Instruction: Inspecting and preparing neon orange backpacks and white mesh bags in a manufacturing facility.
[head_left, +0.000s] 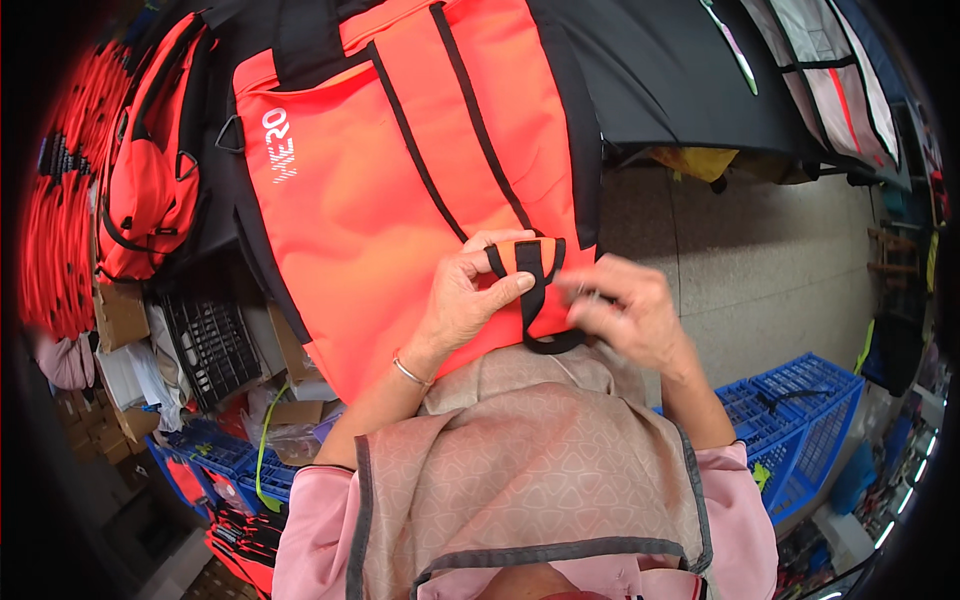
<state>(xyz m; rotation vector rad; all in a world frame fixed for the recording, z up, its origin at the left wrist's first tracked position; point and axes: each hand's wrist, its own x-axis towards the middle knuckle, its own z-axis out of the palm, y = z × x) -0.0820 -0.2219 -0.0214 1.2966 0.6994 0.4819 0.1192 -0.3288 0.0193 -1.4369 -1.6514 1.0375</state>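
Observation:
A bright orange backpack (350, 210) with black sides lies in front of me, its lower end reaching my lap. An orange shoulder strap (440, 120) with black edging runs down it. My left hand (462, 300) pinches the strap's orange end, thumb on top, where black webbing (532, 310) is attached. The webbing hangs from there in a loop toward my apron (540, 440). Just to the right, my right hand (637, 312) is curled and blurred by motion. Something small and dark, partly metallic, shows between its fingers; its kind is unclear.
A black-covered table (650, 75) extends beyond the backpack, with a grey bag (825, 85) at far right. On the left are another orange bag (150, 190) and stacked orange pieces (65, 220). A black crate (212, 325) and blue crates (800, 400) flank me.

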